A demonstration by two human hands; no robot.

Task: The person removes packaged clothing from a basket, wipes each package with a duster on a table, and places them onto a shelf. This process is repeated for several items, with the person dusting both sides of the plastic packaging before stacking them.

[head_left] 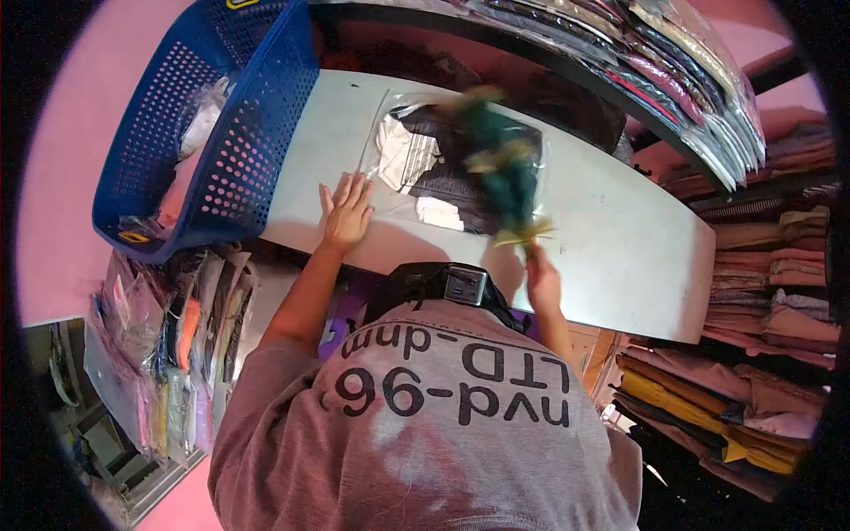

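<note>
The left hand (345, 214) lies flat on the worktop (620, 239), fingers spread and palm down, gripping nothing. Its fingertips rest at the near left corner of a clear plastic bag (403, 155). This placement probably pins the bag against sliding.

The right hand (542, 281) is closed around the lower end of a green garment (503, 168) with yellow trim. The garment is motion-blurred and bunched into a narrow bundle, probably to keep it compact.

The garment sits over the right half of the bag. Its long axis runs from the right hand at the near edge of the worktop away from the body, leaning slightly left, and the free end points to the far edge.

A blue basket (257, 133) stands at the left end of the worktop.
</note>
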